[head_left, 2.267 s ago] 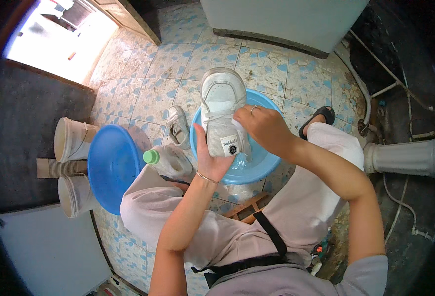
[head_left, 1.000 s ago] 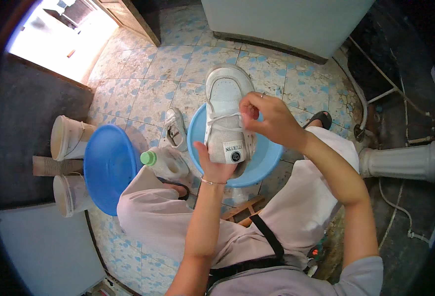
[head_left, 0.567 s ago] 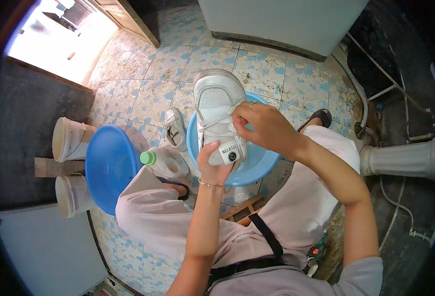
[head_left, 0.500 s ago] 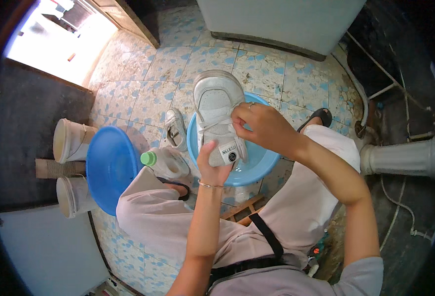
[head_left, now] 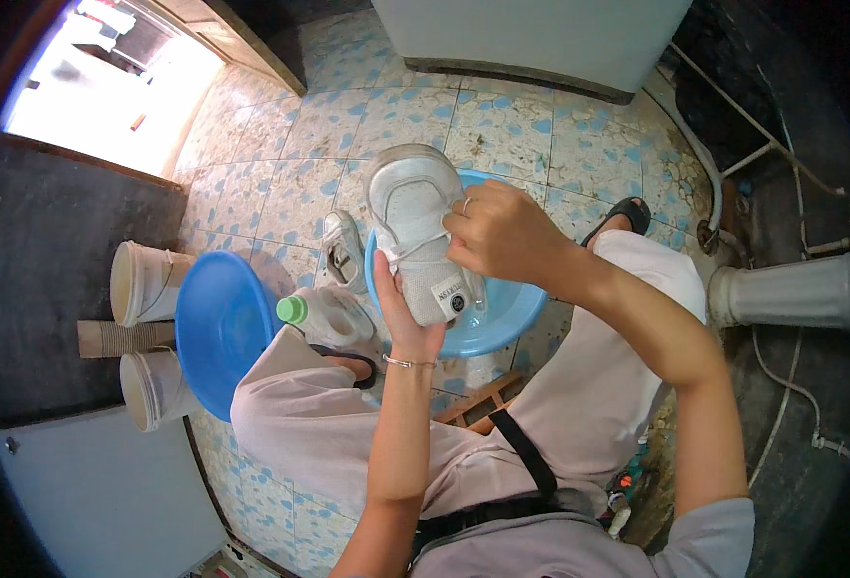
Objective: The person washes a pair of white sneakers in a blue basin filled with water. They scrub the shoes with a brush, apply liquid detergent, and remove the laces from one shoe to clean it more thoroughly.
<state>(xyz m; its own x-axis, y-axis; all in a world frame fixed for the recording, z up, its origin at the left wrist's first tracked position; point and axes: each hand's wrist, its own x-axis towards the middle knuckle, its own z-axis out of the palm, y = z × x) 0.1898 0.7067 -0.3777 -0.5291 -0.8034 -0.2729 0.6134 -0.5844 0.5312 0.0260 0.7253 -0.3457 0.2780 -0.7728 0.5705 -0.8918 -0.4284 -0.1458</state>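
Above the light-blue basin (head_left: 509, 323), my left hand (head_left: 412, 323) grips a white sneaker (head_left: 408, 199) around its side near the heel, toe pointing away from me. A label shows on the sneaker's tongue. My right hand (head_left: 502, 236), a ring on one finger, is closed at the sneaker's right side. Its fingertips pinch a white shoelace (head_left: 413, 249) that crosses the upper; the exact grip is partly hidden. The second white sneaker (head_left: 344, 249) rests on the tiles left of the basin.
A jug with a green cap (head_left: 292, 308) stands left of the basin, near my knee. Farther left are a deep-blue basin (head_left: 215, 332) and two pale buckets (head_left: 141, 282). A white cabinet (head_left: 531, 43) stands ahead; pipes (head_left: 777, 294) run along the right. A wooden stool (head_left: 478, 405) shows between my legs.
The sneaker has shifted slightly left and tilted. My left thumb has moved from the tongue to the sneaker's left side. My right hand stays at the laces, slightly farther left.
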